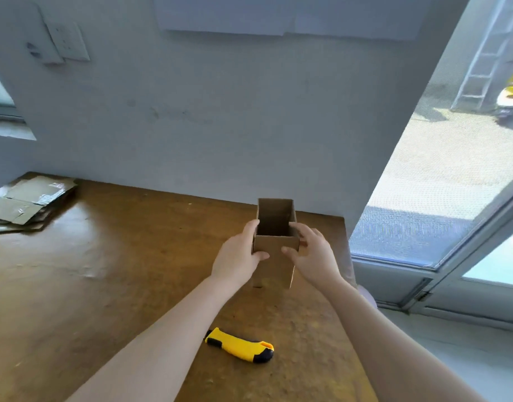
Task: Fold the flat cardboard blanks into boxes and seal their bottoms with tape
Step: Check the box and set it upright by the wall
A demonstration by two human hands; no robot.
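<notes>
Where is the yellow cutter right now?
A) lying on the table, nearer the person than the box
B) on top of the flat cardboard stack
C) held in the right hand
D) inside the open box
A: the yellow cutter lies on the table between the forearms, touched by neither hand, while the left hand and right hand both hold the upright box farther away.

box [275, 256] upright, top open | left grip [237, 256] and right grip [314, 256] clasp its sides | knife [239, 345] nearer than grips (yellow, black) | flat blanks [29, 201] far left of grips
</notes>
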